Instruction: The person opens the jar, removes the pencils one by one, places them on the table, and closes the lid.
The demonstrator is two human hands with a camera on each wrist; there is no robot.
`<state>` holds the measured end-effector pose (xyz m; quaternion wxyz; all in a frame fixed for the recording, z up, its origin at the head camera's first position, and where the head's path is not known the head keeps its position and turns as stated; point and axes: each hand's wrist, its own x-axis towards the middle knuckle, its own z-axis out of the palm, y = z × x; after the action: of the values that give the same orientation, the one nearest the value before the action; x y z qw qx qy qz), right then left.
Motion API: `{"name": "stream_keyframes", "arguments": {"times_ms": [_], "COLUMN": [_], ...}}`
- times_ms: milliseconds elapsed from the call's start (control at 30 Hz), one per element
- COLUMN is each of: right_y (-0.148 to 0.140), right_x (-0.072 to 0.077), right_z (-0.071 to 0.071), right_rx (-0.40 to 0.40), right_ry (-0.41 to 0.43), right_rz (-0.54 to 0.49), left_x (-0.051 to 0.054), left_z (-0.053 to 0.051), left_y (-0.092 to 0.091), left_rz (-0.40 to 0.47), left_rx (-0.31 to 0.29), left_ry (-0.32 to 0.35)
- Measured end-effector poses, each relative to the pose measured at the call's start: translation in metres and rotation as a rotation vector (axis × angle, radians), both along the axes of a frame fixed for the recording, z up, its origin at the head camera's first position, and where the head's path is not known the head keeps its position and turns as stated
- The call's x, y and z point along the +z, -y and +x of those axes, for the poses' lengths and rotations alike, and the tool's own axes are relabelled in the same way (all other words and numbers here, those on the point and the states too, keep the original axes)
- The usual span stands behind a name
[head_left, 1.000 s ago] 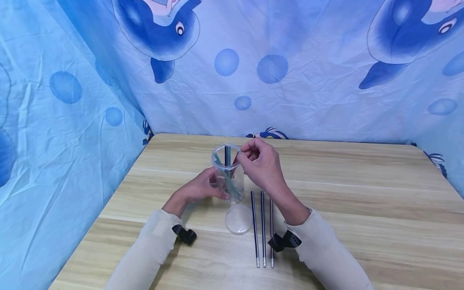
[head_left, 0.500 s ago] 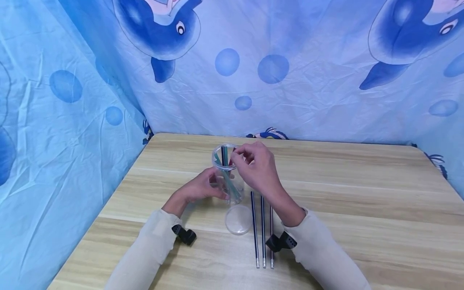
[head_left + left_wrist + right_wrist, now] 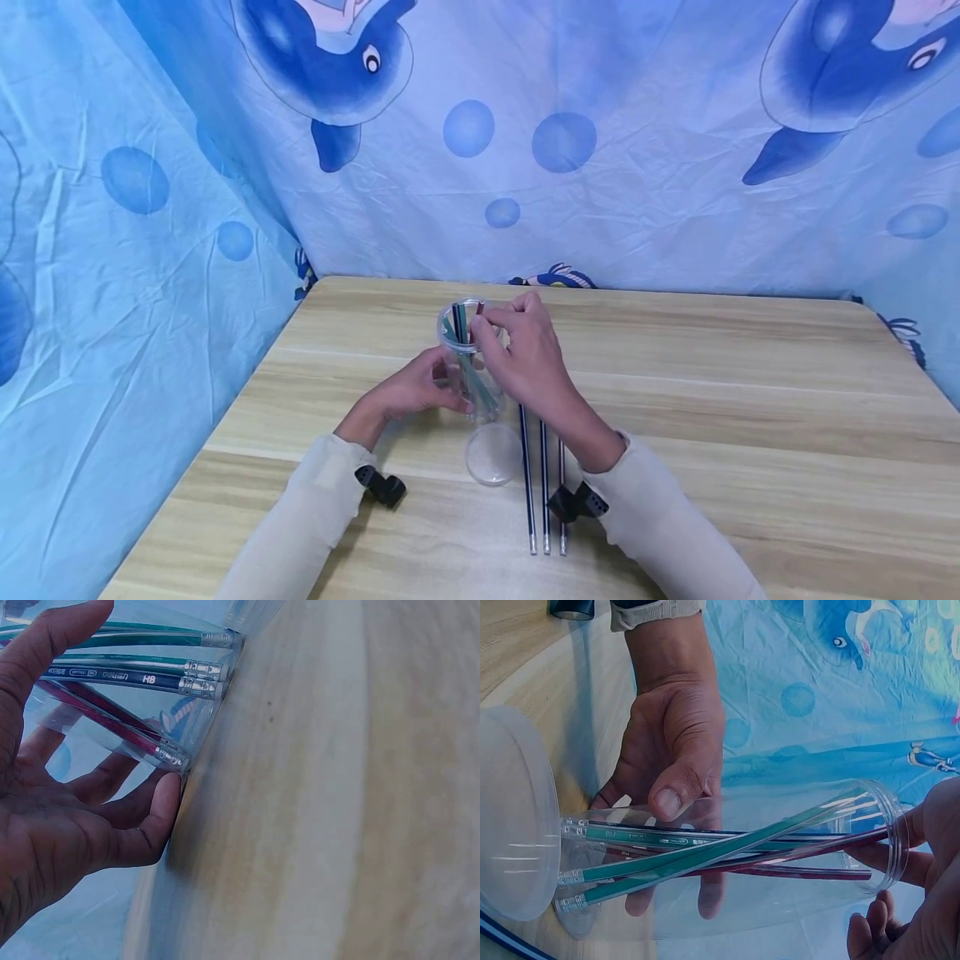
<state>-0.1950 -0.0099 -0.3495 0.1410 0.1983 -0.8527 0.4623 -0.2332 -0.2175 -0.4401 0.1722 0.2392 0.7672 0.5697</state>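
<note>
A clear plastic jar (image 3: 780,919) stands upright on the table in the head view. My left hand (image 3: 408,392) holds its side, with the thumb and fingers spread around the wall. Inside are several pencils, eraser ends down: green pencils (image 3: 667,862), a dark blue pencil (image 3: 127,676) marked HB, and dark red ones. At the jar's mouth my right hand (image 3: 528,354) pinches the upper part of a red pencil (image 3: 814,847), whose eraser end is inside near the bottom. The right hand partly hides the rim in the head view.
A clear round lid (image 3: 491,455) lies flat just in front of the jar. To its right, two dark blue pencils (image 3: 527,479) and a dark reddish pencil (image 3: 562,458) lie side by side on the wooden table (image 3: 750,433). Blue cloth (image 3: 637,225) hangs behind.
My right hand has shifted left over the jar's mouth, bringing the red pencil's top toward the other pencils. The left hand and jar stay in place.
</note>
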Motion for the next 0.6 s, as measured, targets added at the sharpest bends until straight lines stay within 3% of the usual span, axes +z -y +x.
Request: {"name": "stream_keyframes", "arguments": {"times_ms": [400, 600], "right_y": [0.0012, 0.0002], "right_x": [-0.0032, -0.0029], "right_z": [0.0011, 0.0003], "right_rx": [0.027, 0.054], "right_ry": [-0.014, 0.027], "right_rz": [-0.003, -0.020], "left_x": [-0.0013, -0.0014], "left_z": [0.0005, 0.0005], "left_y": [-0.0004, 0.0000], "left_rz": [-0.004, -0.019], "left_rx": [0.000, 0.005], "left_ry": [-0.017, -0.026]}}
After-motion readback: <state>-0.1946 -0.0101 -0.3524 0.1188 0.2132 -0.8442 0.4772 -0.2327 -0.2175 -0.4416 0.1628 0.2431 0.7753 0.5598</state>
